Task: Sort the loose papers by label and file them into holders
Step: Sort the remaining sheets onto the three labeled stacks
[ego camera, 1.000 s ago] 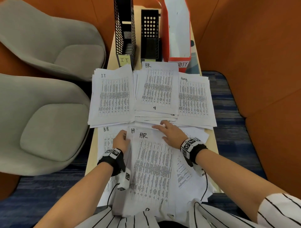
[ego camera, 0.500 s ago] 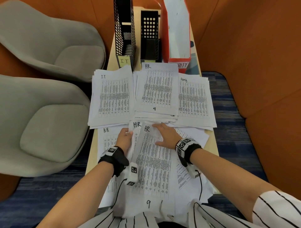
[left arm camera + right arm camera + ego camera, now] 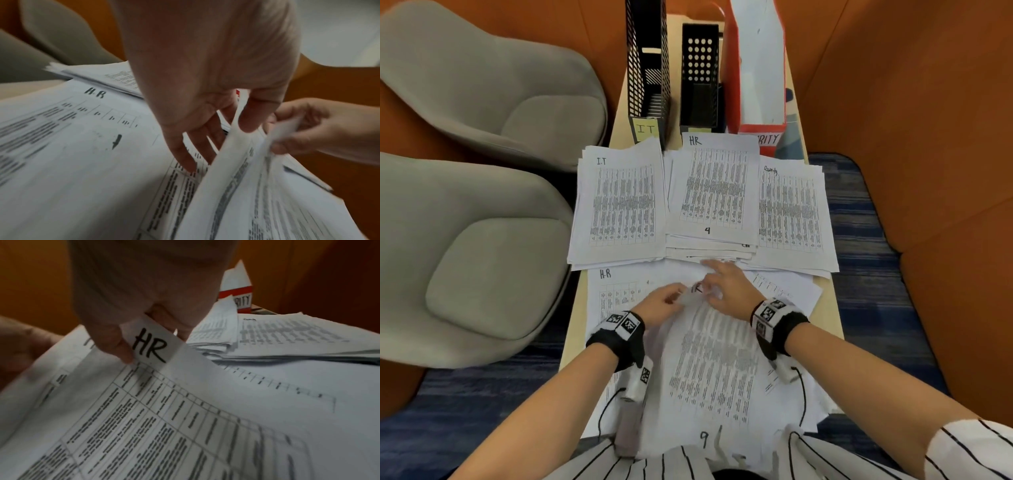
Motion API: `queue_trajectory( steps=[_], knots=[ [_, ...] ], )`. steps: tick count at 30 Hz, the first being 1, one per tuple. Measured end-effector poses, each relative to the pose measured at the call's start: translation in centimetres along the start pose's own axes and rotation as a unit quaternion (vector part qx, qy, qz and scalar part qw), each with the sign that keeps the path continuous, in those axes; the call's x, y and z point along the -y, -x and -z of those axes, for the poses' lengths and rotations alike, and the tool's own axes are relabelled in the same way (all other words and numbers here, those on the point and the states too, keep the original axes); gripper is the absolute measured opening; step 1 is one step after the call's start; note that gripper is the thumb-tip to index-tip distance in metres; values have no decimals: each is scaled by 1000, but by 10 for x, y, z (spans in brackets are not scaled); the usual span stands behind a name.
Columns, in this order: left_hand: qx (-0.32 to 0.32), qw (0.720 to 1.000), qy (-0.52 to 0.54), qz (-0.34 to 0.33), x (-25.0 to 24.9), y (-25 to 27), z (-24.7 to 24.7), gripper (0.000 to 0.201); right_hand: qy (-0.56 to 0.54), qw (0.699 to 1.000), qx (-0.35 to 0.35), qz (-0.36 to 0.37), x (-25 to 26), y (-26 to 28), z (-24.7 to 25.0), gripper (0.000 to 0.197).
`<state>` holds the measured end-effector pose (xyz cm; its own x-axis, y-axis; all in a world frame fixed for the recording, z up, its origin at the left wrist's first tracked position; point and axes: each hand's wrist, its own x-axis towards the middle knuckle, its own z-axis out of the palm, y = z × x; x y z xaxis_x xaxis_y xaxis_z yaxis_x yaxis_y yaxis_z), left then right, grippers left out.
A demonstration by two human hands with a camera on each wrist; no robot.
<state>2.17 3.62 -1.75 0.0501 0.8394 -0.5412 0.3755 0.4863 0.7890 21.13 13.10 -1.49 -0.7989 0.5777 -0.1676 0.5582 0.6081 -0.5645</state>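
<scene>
Both hands pinch HR sheet [image 3: 709, 359] top: left hand [image 3: 659, 303], right hand [image 3: 726, 287]; label half-hidden.

Narrow light-wood table [image 3: 822, 310], papers and three file holders carried on it.

At the far end, a black mesh holder [image 3: 645, 68] tagged IT, a black perforated holder [image 3: 700, 73] and a red-and-white holder [image 3: 756, 65] are stood side by side. Just in front, three stacks are laid in a row: the IT stack [image 3: 619, 205] at left, the HR stack [image 3: 714, 192] in the middle, a third stack [image 3: 792, 216] at right, its label too small to be read. The near end is covered by loose sheets [image 3: 616, 291], one marked HR.
</scene>
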Motion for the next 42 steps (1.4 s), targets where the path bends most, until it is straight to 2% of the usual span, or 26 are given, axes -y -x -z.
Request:
queue_trajectory(
  steps=[1,2,3,5,7,9,11,13,15,17,18,19,20,21,24,27,30,32,34,36,38,39,41,42],
  knots=[
    [42,999,3,16,2,1,-1,31,-35,999,29,-29,1,0,7,2],
    [51,998,16,29,5,2,-2,38,-42,996,59,-55,0,-1,15,4],
    [28,998,33,39,8,2,-2,38,-15,994,83,-70,-1,-1,23,10],
    [-94,993,20,62,16,-1,3,34,58,990,108,-65,-5,-1,38,17],
    [-204,972,-37,108,26,-4,10,36,113,986,111,-51,-10,-1,46,28],
    [-222,963,-69,133,31,-7,15,46,177,979,98,-35,-15,-3,52,36],
    [-199,969,-89,120,29,-7,18,50,235,968,82,-16,-19,-4,57,28],
    [-177,973,-112,100,28,-6,17,47,256,963,76,25,-18,-2,60,16],
    [-180,969,-136,97,29,-8,13,43,258,953,83,137,-9,6,50,13],
    [-189,963,-141,130,30,-10,9,44,226,931,134,254,7,22,26,20],
    [-185,962,-137,145,31,-11,7,49,196,925,161,282,17,32,14,20],
    [-181,962,-135,155,31,-12,6,54,170,928,178,280,26,40,6,17],
    [-179,961,-137,159,32,-13,4,56,137,941,176,253,31,44,1,14],
    [-178,961,-140,161,33,-14,4,53,110,960,167,198,31,45,-2,14],
    [-198,964,-119,134,31,-14,4,25,48,995,87,6,15,29,1,17],
    [-261,955,-93,103,31,-13,3,7,8,996,-29,-89,-5,10,15,13],
    [-382,920,-88,18,19,-6,-3,6,-111,978,-103,-146,-9,-3,32,8],
    [-370,928,-43,-26,10,-4,-4,7,-160,970,-103,-153,-4,-11,36,5],
    [-295,955,3,-21,6,-3,-5,6,-144,980,-58,-128,3,-15,31,11],
    [-245,968,60,12,10,-6,-9,8,-108,988,29,-109,10,-13,25,20],
    [-257,959,111,52,15,-7,-12,21,-45,989,123,-76,17,-5,21,19],
    [-287,948,115,76,20,-8,-11,26,-1,985,165,-48,22,0,18,16],
    [-333,930,38,151,29,-8,-5,23,84,971,223,6,30,12,11,10],
    [-327,927,0,185,34,-8,-1,29,102,966,235,32,33,18,8,8]
  ],
)
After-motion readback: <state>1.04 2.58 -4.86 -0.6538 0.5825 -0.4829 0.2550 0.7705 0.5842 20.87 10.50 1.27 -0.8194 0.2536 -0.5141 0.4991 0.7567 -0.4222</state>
